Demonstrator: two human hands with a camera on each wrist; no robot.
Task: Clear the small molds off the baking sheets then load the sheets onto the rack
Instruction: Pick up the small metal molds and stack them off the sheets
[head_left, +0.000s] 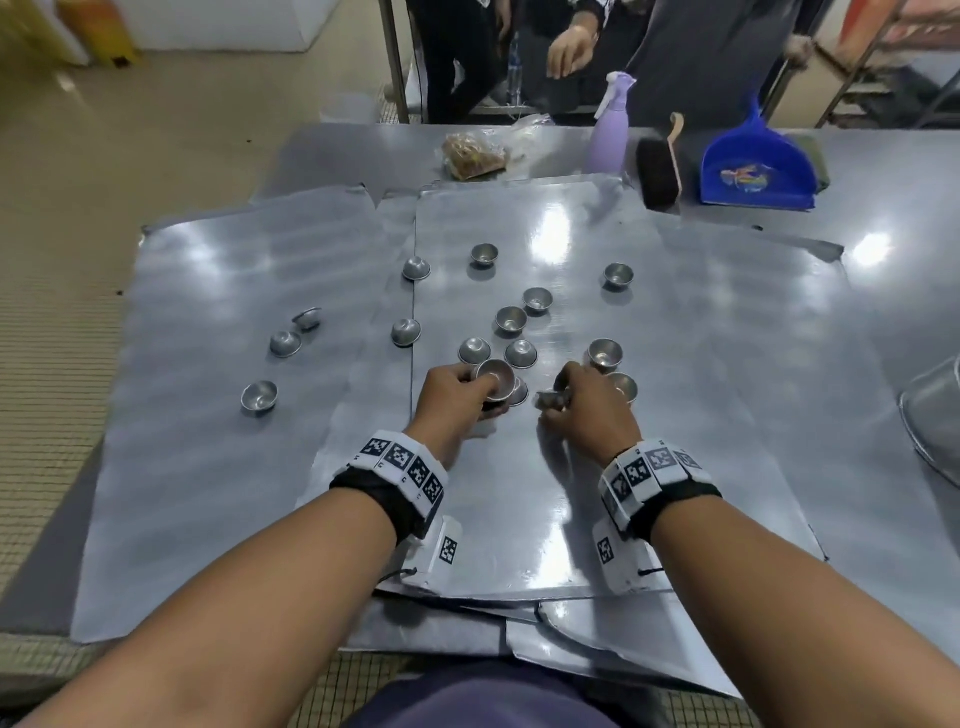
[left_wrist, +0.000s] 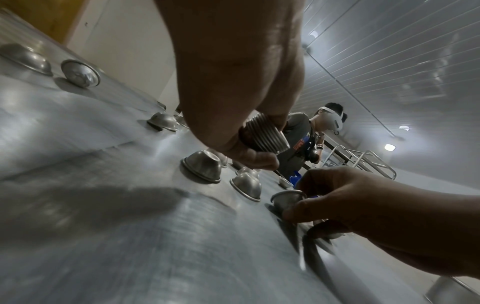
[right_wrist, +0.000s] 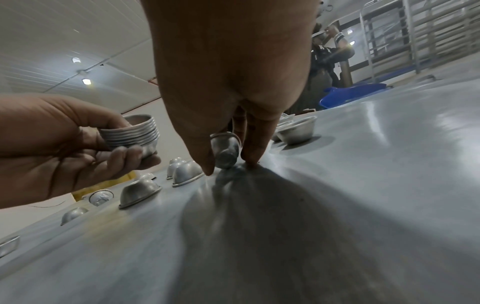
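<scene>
Several small round metal molds (head_left: 511, 318) lie scattered over flat baking sheets (head_left: 545, 467), some upright, some upside down. My left hand (head_left: 457, 395) grips a nested stack of molds (left_wrist: 265, 135) just above the middle sheet; the same stack of molds (right_wrist: 135, 133) shows in the right wrist view. My right hand (head_left: 576, 400) pinches a single mold (right_wrist: 225, 150), tilted on its side, with the fingertips (right_wrist: 207, 170) touching the sheet. More molds (head_left: 605, 355) sit just beyond the right hand.
Another sheet (head_left: 208, 415) at the left carries a few molds (head_left: 259, 396). At the table's back stand a purple spray bottle (head_left: 609, 130), a brush (head_left: 660, 166), a blue dustpan (head_left: 756, 166) and a bag of crumbs (head_left: 472, 156). People stand behind the table. A metal rack (right_wrist: 428, 30) rises at the far right.
</scene>
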